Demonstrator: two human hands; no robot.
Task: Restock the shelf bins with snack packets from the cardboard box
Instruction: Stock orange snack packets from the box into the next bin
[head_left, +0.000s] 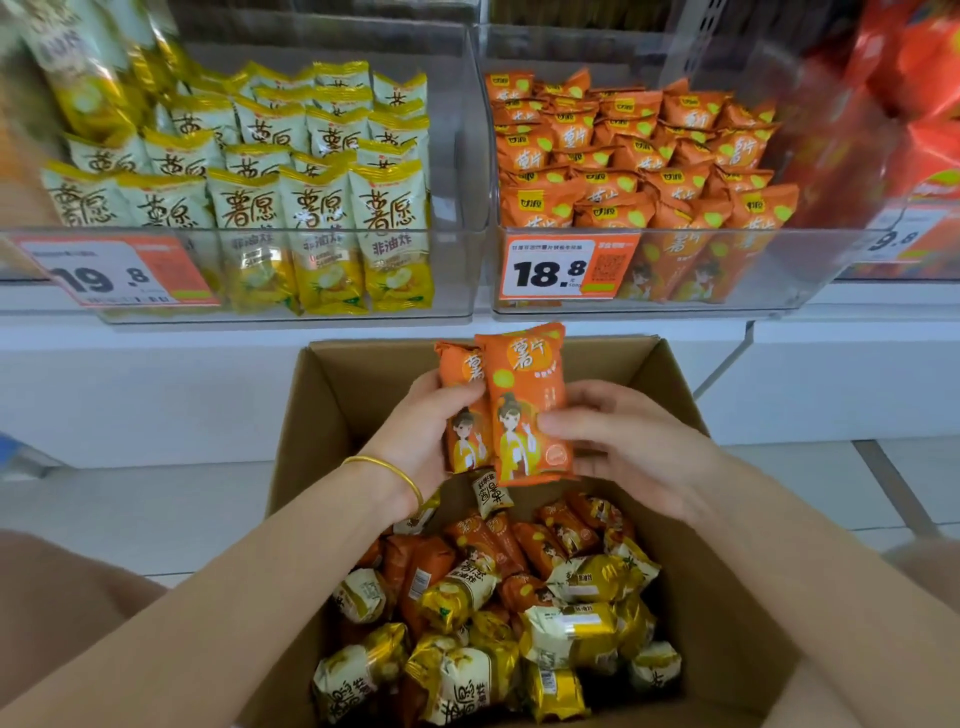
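The price tag (566, 267) on the orange-packet bin (779, 283) reads 18.8. The tag (111, 273) on the yellow-packet bin (457, 291) reads 19.8; its packets (392, 218) say 薯愿.

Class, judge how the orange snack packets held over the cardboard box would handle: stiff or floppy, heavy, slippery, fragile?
The orange snack packets look glossy and puffed: probably light, slippery. Held upright by the left hand and right hand without sagging, they seem air-firm; hard squeezing might crush them.

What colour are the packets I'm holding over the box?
Orange packets, printed with a cartoon figure; the head view shows them.
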